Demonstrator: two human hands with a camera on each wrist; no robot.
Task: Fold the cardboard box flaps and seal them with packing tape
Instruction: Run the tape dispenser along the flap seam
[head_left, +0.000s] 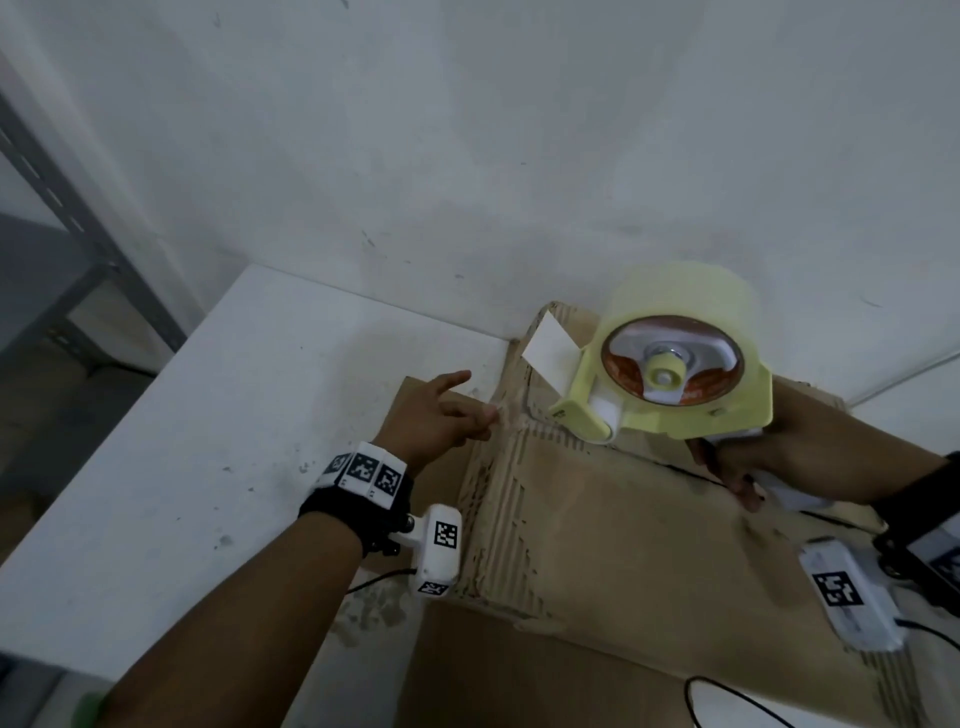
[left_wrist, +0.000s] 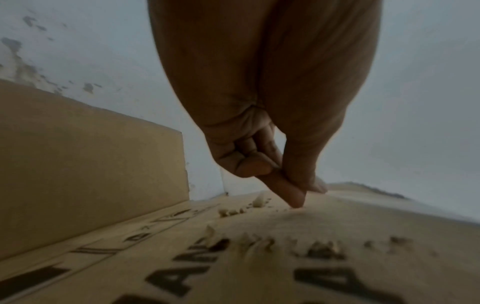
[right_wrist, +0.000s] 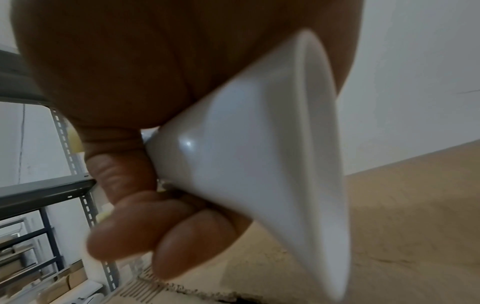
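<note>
Left hand (head_left: 434, 415): forearm extended forward over the surface (head_left: 208, 441); index finger straight, thumb and another finger pinching the tape end (head_left: 501, 410) at the box's left top edge.
Right hand (head_left: 737, 462): fingers (right_wrist: 145, 232) curled round the white handle (right_wrist: 259, 164) of the tape dispenser (head_left: 670, 374), held raised above the box.
Cardboard box (head_left: 623, 530): on the surface beside the wall, top flaps folded down, paper skin torn.

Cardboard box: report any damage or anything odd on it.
The cardboard box is worn: its outer paper is torn off along the left top edge, baring the corrugated ribs, beside the left hand.
</note>
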